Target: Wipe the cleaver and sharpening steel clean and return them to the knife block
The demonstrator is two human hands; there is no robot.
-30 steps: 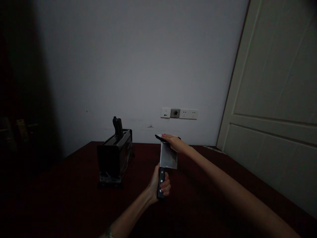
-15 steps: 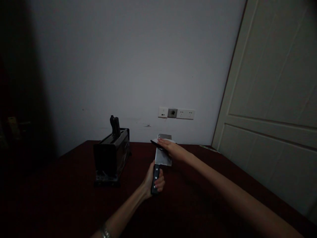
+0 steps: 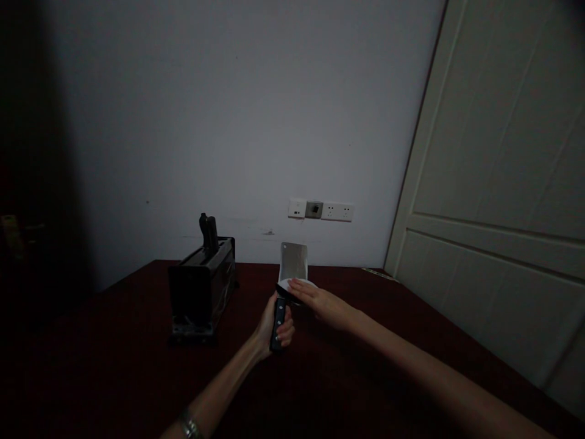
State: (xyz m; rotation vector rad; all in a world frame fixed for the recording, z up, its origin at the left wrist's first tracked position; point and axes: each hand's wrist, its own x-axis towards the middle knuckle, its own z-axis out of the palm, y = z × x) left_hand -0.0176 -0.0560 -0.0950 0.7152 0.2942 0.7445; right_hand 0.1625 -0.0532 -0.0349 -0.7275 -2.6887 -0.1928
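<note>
My left hand [image 3: 274, 329] is closed around the black riveted handle of a cleaver [image 3: 293, 261], whose broad metal blade points up and away from me. My right hand [image 3: 320, 300] lies across the lower blade, close to the handle, with its fingers pressed on a flat white-and-black piece [image 3: 284, 286]. I cannot make out what kind of thing this piece is. It covers the base of the blade; the upper blade shows above it.
To the left, a black knife block [image 3: 201, 292] stands on the dark red table [image 3: 347, 366], with two dark handles [image 3: 209, 233] sticking up from it. Wall sockets [image 3: 320, 210] sit behind the cleaver. A pale panelled door [image 3: 484, 195] is at the right.
My right hand and the white-and-black piece have slid down the blade from its upper part towards the handle. My left hand keeps its hold on the cleaver.
</note>
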